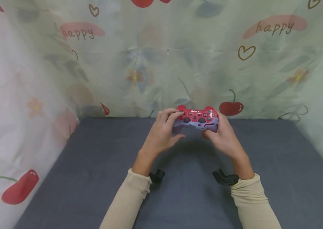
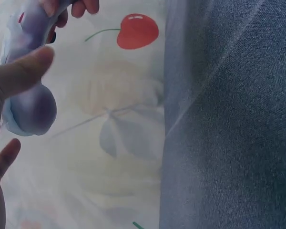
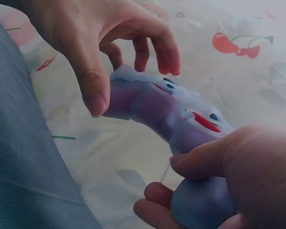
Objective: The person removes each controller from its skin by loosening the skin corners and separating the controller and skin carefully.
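A red Sony game controller (image 1: 195, 112), partly covered by a translucent bluish silicone cover (image 3: 152, 105), is held above the table with its buttons facing the head camera. The cover wraps the grips and lower edge; the upper face shows bare red. My right hand (image 1: 226, 137) grips the right-hand handle, thumb on the underside. Around the other end, my left hand (image 1: 161, 131) is spread, its fingers bent over the controller's left side and its thumb apart from them. In the left wrist view, that thumb (image 2: 24, 71) overlaps the covered left handle (image 2: 35, 109).
A dark grey cloth covers the table (image 1: 104, 152). Behind it hangs a pale curtain (image 1: 155, 63) printed with cherries, flowers and words, which continues along the left and right sides. Black wrist mounts (image 1: 225, 178) sit at both cuffs.
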The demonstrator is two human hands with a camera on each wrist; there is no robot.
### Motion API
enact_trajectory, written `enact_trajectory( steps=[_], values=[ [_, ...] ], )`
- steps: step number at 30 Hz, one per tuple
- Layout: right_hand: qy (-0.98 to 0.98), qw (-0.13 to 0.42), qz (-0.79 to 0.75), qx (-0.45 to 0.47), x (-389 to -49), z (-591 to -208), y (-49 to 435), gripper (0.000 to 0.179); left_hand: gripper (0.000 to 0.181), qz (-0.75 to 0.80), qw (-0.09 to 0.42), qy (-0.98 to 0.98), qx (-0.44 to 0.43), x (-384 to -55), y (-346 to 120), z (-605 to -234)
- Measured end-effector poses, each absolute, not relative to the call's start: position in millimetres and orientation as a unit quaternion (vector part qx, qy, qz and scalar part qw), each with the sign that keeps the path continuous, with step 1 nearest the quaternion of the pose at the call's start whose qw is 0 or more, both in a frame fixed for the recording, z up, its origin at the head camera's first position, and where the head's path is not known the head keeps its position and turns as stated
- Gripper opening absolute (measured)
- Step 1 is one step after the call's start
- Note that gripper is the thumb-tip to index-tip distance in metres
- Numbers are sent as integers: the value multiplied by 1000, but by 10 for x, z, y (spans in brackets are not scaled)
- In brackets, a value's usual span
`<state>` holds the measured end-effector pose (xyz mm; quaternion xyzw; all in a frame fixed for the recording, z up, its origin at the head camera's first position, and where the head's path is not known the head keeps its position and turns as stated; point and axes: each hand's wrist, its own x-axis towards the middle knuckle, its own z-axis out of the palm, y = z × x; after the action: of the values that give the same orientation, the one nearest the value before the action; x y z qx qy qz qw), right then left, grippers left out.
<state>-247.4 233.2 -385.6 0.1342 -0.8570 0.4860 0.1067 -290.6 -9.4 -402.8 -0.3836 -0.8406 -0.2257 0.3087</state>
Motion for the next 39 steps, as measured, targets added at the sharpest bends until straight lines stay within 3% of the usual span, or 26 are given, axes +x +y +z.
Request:
enact_trajectory(
  steps=[4, 9, 13, 23, 39],
  values=[
    [-858, 102, 488, 120, -2453, -3857, 2347, 68, 99, -242, 286, -854, -360, -2907, -112, -4021],
    [-847, 85, 514, 107, -2429, -3865, 2386, 76, 106, -288, 223, -864, -346, -2923, -152, -4011],
    [-845, 77, 519, 104, -2423, -3870, 2427, 77, 101, -324, 208, -851, -356, -2925, -165, -4018],
    [-843, 62, 526, 95, -2435, -3852, 2536, 72, 73, -374, 254, -815, -363, -2912, -194, -4004],
    [-857, 52, 501, 109, -2413, -3851, 2570, 69, 47, -343, 203, -828, -394, -2892, -255, -3981]
  ],
)
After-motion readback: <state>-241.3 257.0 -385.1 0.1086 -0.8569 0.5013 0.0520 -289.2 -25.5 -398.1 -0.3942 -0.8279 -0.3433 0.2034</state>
